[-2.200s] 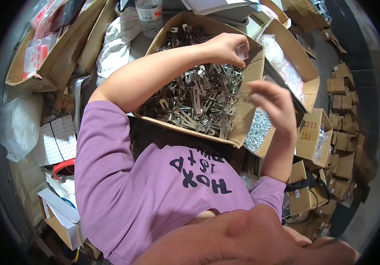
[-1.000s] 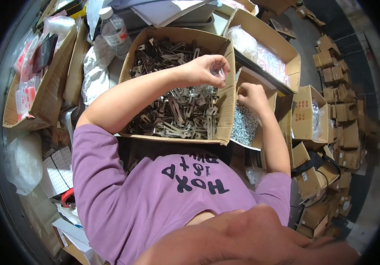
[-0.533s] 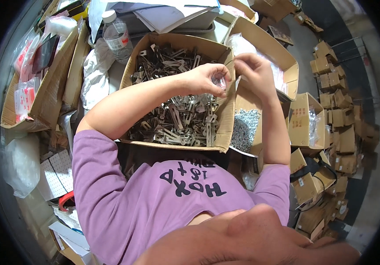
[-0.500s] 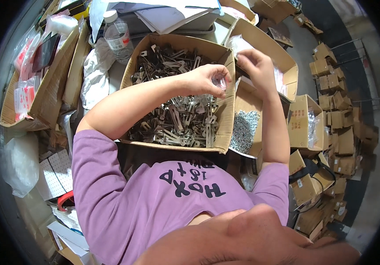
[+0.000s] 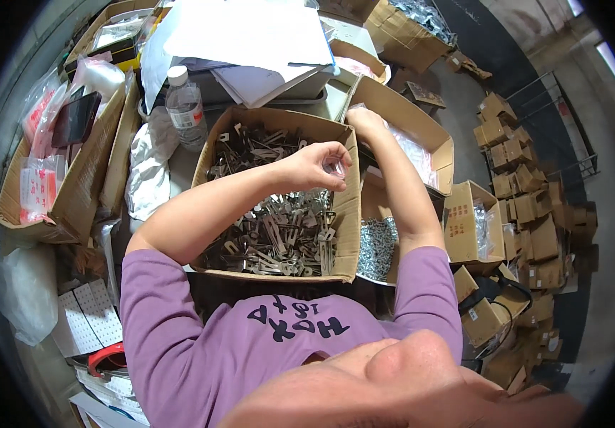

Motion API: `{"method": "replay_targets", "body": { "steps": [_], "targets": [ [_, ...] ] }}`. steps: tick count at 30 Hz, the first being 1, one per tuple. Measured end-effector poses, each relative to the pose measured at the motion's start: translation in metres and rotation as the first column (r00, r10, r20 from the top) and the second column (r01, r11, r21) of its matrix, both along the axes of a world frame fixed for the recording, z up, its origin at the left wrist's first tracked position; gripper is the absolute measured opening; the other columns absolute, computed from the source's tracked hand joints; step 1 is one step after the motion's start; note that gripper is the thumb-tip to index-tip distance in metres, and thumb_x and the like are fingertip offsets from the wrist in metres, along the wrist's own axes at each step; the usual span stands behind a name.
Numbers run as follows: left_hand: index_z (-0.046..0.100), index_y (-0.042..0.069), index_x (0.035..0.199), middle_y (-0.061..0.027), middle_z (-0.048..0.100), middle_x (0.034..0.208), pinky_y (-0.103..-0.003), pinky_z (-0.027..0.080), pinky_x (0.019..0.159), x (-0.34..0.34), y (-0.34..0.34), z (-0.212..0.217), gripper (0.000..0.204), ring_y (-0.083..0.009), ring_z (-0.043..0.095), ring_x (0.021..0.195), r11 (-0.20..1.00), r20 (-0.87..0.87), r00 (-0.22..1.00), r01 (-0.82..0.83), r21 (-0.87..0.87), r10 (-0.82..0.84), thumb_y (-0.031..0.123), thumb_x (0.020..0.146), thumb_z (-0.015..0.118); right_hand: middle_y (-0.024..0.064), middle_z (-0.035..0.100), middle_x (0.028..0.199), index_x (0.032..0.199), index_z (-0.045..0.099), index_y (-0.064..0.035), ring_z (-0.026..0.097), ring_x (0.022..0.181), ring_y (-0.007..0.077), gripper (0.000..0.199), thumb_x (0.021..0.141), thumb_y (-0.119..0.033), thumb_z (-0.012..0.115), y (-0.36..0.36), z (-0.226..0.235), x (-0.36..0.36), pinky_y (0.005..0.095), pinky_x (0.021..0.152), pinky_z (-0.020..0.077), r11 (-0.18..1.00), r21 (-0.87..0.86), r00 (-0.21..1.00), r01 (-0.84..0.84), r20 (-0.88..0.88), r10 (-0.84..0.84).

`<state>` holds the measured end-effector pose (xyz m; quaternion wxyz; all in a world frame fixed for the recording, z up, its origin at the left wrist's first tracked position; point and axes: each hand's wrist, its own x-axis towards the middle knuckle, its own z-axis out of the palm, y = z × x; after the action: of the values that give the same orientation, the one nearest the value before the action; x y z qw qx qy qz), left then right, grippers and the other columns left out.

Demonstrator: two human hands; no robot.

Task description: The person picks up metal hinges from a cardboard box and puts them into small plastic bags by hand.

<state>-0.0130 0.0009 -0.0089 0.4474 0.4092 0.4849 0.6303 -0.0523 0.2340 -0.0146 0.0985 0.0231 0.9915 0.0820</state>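
Observation:
My left hand [image 5: 319,167] is over the right side of a cardboard box [image 5: 345,242] of metal clips. Its fingers curl round a piece of clear plastic [image 5: 334,168], perhaps a small bag. Metal clips [image 5: 279,228], flat and slotted, fill that box in a loose heap. At the far left corner of a second cardboard box [image 5: 429,118], my right hand [image 5: 366,120] reaches in with its fingers bent down and mostly hidden. Clear plastic bags [image 5: 416,153] lie inside this second box.
Small silvery parts [image 5: 377,250] fill a tray beside the clip box. A plastic bottle [image 5: 185,110] and stacked papers [image 5: 250,43] stand behind it. Further left, a carton [image 5: 72,207] holds plastic bags and a phone [image 5: 77,120]. Several cartons [image 5: 528,189] are piled on the right.
The view has tilted, so the boxes sit lower in the picture. My right hand has gone from above the bag box's edge to its far corner. My left hand keeps its hold.

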Motion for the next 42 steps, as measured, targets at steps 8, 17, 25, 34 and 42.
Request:
{"method": "replay_targets", "body": {
  "steps": [8,17,25,34,42],
  "targets": [
    [0.051,0.006,0.103,0.0009,0.053,0.094,-0.022,0.042,0.08,-0.003,0.002,0.003,0.041,-0.0065,0.05,0.089,1.0,0.016,1.0,-0.008,0.005,0.008,0.007,0.071,0.078,0.0152,0.066,0.089,0.088,0.068,-0.0109,0.063,0.084,0.0321,0.018,0.071,-0.008,0.062,0.009,0.009,0.023,0.0385,0.074,0.0503,0.97,-0.244,0.979,-0.006,-0.199,-0.044],
    [0.051,0.005,0.102,-0.0006,0.055,0.096,-0.024,0.044,0.083,-0.007,0.003,-0.003,0.038,-0.0081,0.052,0.091,0.999,0.022,0.999,-0.038,0.01,0.038,0.004,0.073,0.075,0.0131,0.066,0.077,0.083,0.06,-0.0006,0.064,0.073,0.0233,0.018,0.072,-0.013,0.067,0.017,0.018,0.038,0.0324,0.069,0.0503,0.774,-0.606,0.889,-0.184,-0.439,-0.131],
    [0.051,0.005,0.102,-0.0004,0.055,0.095,-0.025,0.044,0.082,-0.008,0.005,-0.005,0.039,-0.0086,0.052,0.089,0.997,0.02,0.998,-0.067,-0.034,0.067,0.004,0.072,0.076,0.0015,0.06,0.083,0.087,0.057,-0.0033,0.056,0.074,0.0064,0.014,0.08,-0.005,0.069,-0.029,0.049,0.097,0.0202,0.066,0.0453,-0.025,-0.955,0.931,-0.296,-0.282,-0.231],
    [0.051,0.004,0.109,0.0004,0.054,0.093,-0.025,0.044,0.08,0.0,-0.003,0.006,0.042,-0.0074,0.051,0.09,0.999,0.022,1.0,-0.021,-0.029,0.022,0.009,0.075,0.074,0.0057,0.054,0.095,0.083,0.065,-0.0055,0.053,0.084,0.0155,0.013,0.073,-0.009,0.072,-0.069,0.062,0.138,0.0305,0.078,0.0455,0.447,-0.792,0.898,-0.417,-0.434,0.071],
    [0.056,-0.004,0.105,-0.0065,0.064,0.093,-0.024,0.049,0.078,-0.005,0.001,0.006,0.024,-0.0107,0.06,0.088,0.975,-0.123,0.97,-0.215,-0.049,0.208,0.008,0.086,0.063,0.0083,0.064,0.086,0.081,0.065,-0.0007,0.062,0.077,0.017,0.012,0.073,-0.008,0.071,-0.061,0.051,0.147,0.0286,0.068,0.0485,0.541,-0.739,0.855,-0.401,-0.514,-0.068]
  ]
}}
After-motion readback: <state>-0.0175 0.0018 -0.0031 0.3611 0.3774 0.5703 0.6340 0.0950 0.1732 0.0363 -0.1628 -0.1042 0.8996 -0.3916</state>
